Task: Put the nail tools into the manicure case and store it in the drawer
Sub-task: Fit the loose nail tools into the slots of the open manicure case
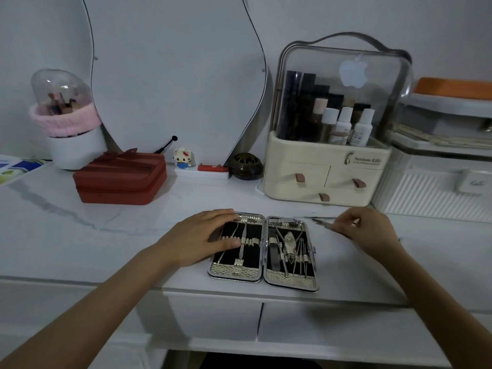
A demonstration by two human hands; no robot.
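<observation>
Two hands are working at the open manicure case (263,251), which is lying flat near the desk's front edge, above the closed drawer (332,326). To seat the next piece well, it should be slid lengthwise under a free elastic loop while the case is being pinned. The left hand (207,235), fingers straight, is pressing on the case's left half at nine o'clock. The right hand (370,230), at three o'clock, is pinching a slim metal nail tool (323,224) between curled fingertips.
</observation>
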